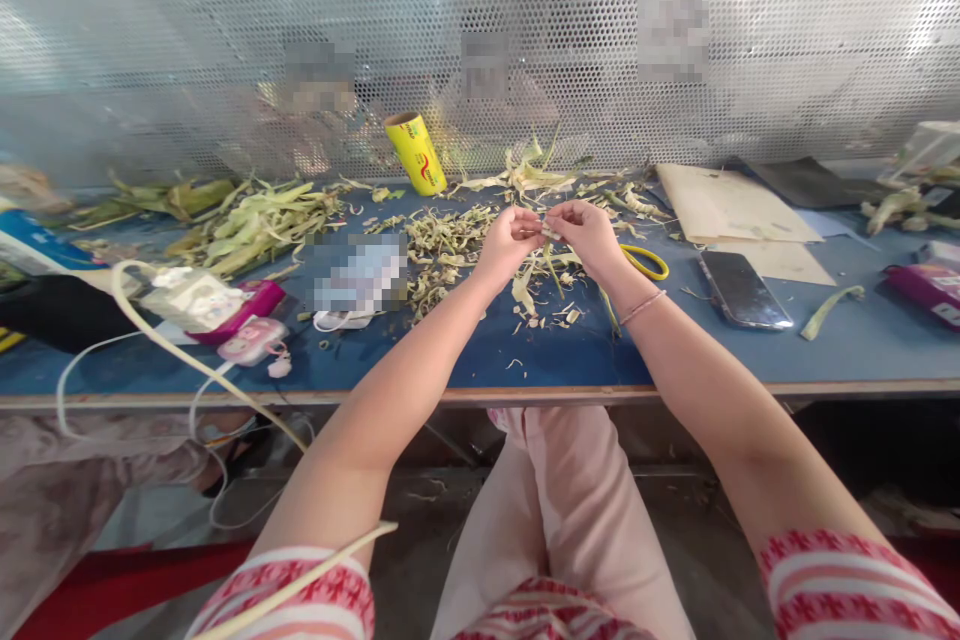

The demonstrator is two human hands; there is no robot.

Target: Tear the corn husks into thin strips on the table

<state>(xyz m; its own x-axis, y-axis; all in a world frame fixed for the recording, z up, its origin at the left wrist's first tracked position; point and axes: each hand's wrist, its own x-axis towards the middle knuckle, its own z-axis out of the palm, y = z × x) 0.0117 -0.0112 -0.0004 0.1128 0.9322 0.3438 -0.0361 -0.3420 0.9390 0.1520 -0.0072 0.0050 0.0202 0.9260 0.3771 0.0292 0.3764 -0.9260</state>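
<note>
Ahead of me, at twelve o'clock, my left hand point(516, 238) and right hand point(583, 228) nearly meet, thumbs and fingers pinched almost closed on a pale scrap point(548, 233), thin, greenish-white and mostly hidden. At nine o'clock from it lie curled shreds point(442, 245), then a heap of long fibrous strips point(262, 220). At ten stands a tilted yellow tube point(417, 155), hollow and smooth. A glossy phone point(744, 290) sits towards four, flat on the blue tabletop point(517, 360).
</note>
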